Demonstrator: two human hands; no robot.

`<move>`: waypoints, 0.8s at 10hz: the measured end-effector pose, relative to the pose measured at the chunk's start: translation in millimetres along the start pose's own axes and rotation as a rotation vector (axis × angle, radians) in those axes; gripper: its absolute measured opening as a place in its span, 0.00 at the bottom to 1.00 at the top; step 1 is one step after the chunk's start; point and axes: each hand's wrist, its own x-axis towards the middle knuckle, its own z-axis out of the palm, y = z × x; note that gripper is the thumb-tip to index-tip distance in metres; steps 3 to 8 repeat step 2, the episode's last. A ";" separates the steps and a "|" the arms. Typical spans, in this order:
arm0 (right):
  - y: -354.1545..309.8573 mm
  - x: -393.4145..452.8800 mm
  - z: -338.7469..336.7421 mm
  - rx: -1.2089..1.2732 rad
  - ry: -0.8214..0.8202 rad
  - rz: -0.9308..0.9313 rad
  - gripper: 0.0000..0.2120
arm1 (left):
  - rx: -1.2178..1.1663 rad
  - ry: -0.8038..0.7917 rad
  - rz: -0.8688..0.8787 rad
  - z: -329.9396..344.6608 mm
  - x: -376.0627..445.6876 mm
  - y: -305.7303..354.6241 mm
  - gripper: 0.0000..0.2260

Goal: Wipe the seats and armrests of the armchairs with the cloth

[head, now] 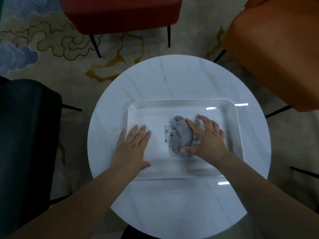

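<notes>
A crumpled grey cloth (181, 135) lies in a white rectangular tray (181, 102) on a round white table (172, 75). My right hand (207, 138) is on the cloth, with the thumb curled under its near end and the index finger along its right side. My left hand (133, 147) lies flat with straight fingers on the tray's left rim. Three armchairs stand around the table: a red one (120, 12) at the far side, an orange one (276, 54) at the right, a dark one (25, 135) at the left.
A printed paper (167, 137) lies under the cloth in the tray. Thin black chair legs (95, 45) stand on a patterned carpet (51, 40) around the table. Another dark leg (303, 172) shows at the right edge.
</notes>
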 end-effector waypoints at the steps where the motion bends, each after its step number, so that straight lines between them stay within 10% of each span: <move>1: -5.5 -3.8 -9.5 0.021 -0.011 -0.001 0.48 | -0.001 -0.021 -0.001 -8.6 -4.3 1.0 0.43; 8: -8.1 -13.1 -17.6 0.045 0.031 -0.018 0.45 | 0.017 -0.033 0.011 -20.3 -13.4 2.1 0.40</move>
